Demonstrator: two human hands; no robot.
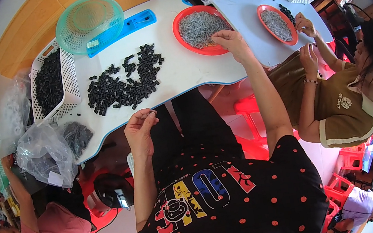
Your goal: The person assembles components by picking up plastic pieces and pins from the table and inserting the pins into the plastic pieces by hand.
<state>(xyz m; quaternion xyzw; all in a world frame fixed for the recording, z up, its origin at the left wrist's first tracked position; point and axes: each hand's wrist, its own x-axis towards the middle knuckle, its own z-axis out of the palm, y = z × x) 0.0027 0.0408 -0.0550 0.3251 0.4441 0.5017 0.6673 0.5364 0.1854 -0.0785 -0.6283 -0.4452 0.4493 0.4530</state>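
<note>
My right hand [235, 44] is over the near right part of a red plate [179, 37] heaped with small, thin grey-silver pieces [201, 27]. Its thumb and fingertips are pinched together; whatever lies between them is too small to make out. In front of the table edge, my left hand [139, 131] is raised with thumb and forefinger pressed together, and I cannot tell what they hold. Just beyond that hand, a loose spread of short black cylindrical parts [118, 89] lies on the white table [136, 33].
White basket [69, 78] of black parts, green colander [90, 23], blue tray [137, 23] and clear plastic bags [46, 153] at left and back. On the right, a co-worker [336, 95] handles parts by another red plate [274, 25]. Another person [54, 230] sits at left.
</note>
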